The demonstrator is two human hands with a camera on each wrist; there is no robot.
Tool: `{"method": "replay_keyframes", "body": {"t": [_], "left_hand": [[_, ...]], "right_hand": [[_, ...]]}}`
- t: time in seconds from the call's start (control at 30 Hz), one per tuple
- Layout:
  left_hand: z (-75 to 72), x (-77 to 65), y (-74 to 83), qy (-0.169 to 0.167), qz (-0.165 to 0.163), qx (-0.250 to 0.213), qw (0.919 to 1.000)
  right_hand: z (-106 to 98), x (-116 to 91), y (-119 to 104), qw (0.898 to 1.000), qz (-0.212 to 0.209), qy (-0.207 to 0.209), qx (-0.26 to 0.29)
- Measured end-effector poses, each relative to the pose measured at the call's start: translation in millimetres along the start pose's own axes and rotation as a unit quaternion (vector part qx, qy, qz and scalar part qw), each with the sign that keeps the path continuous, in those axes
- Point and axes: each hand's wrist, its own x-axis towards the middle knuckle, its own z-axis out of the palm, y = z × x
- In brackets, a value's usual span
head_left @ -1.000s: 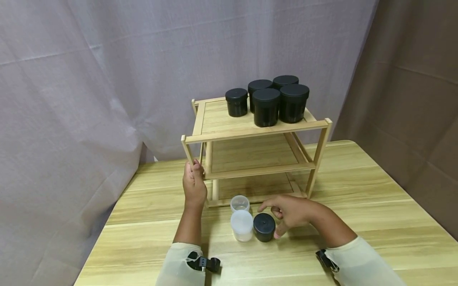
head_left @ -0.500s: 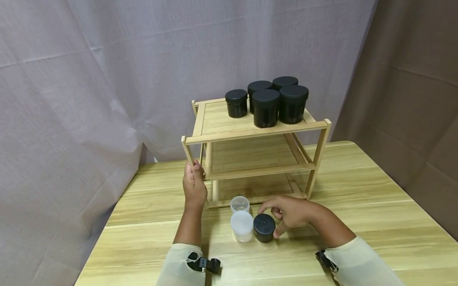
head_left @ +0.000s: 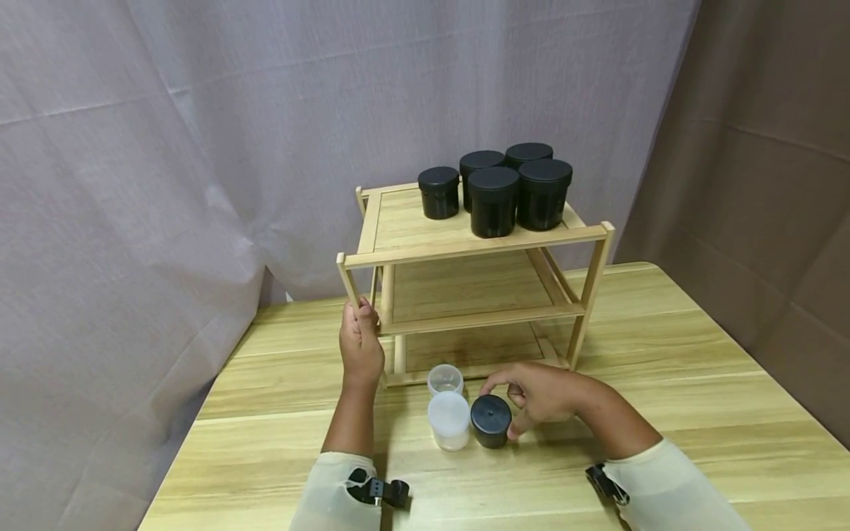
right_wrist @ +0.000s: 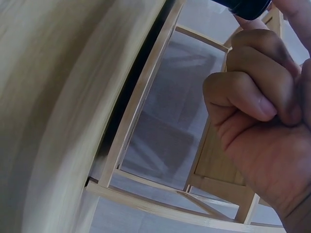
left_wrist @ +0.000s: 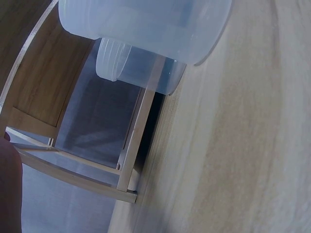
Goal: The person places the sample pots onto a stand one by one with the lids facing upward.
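My left hand [head_left: 361, 345] grips the front left post of a wooden two-tier shelf rack [head_left: 478, 322]. In front of the rack, my right hand [head_left: 546, 394] pinches a small black lidded jar [head_left: 491, 417] between index finger and thumb, with the other fingers curled into the palm [right_wrist: 267, 141]. Right beside that jar stands a translucent white lidded jar [head_left: 449, 419]. Just behind it is another translucent jar [head_left: 445, 377], close to the rack's bottom rail. Both translucent jars loom large in the left wrist view, where only an edge of my hand shows.
Several black lidded jars [head_left: 494, 203] stand on the rack's top shelf, mostly toward the right; the small one [head_left: 439, 193] sits apart at left. The wooden table [head_left: 671, 413] extends to both sides. A grey curtain [head_left: 199, 147] hangs behind, a brown one [head_left: 764, 184] at right.
My right index finger and thumb have closed in on the black jar, which has shifted very slightly upward in the head view. The left hand stays on the post.
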Motion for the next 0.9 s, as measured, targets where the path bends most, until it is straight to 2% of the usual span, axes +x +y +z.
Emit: {"method": "replay_keyframes", "body": {"t": [0.9], "left_hand": [[-0.4,0.0,-2.1,0.0,0.003,0.008,1.0]], "right_hand": [[-5.1,-6.2,-5.1,1.0,-0.009,0.027,-0.004]]}}
